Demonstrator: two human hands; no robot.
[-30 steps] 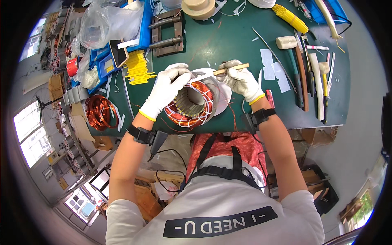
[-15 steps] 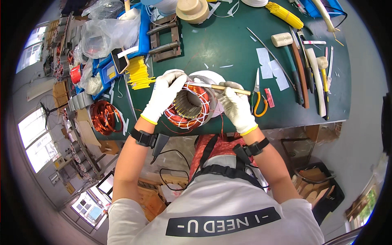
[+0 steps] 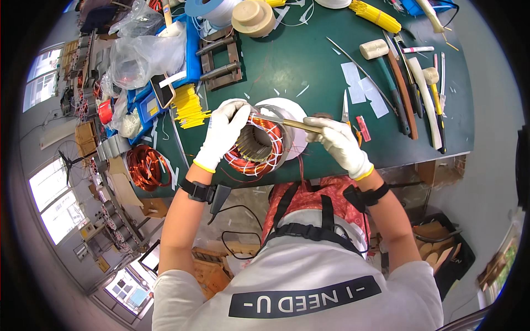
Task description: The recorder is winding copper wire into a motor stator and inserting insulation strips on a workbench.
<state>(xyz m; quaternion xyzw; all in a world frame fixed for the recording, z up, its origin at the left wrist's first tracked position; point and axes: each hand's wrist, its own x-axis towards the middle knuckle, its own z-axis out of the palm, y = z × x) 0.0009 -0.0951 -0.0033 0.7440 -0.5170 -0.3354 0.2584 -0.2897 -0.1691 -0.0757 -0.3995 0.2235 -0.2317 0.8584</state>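
Observation:
A round motor stator (image 3: 259,146) with copper windings and white ties lies on its side at the near edge of the green table (image 3: 309,66). My left hand (image 3: 223,132), in a white glove, grips the stator's upper left rim. My right hand (image 3: 339,144), also gloved, holds a thin wooden stick (image 3: 287,122) whose tip reaches across the top of the windings. A white disc (image 3: 292,118) sits behind the stator.
Mallets, sticks and hand tools (image 3: 408,88) lie at the right of the table. Yellow strips (image 3: 187,105), plastic bags (image 3: 141,55), a blue tray and a tape roll (image 3: 253,17) crowd the left and back. A copper coil (image 3: 144,165) rests at the left corner.
The right hand has slid along the stick, and its tip now lies over the windings. The left hand still holds the stator's rim.

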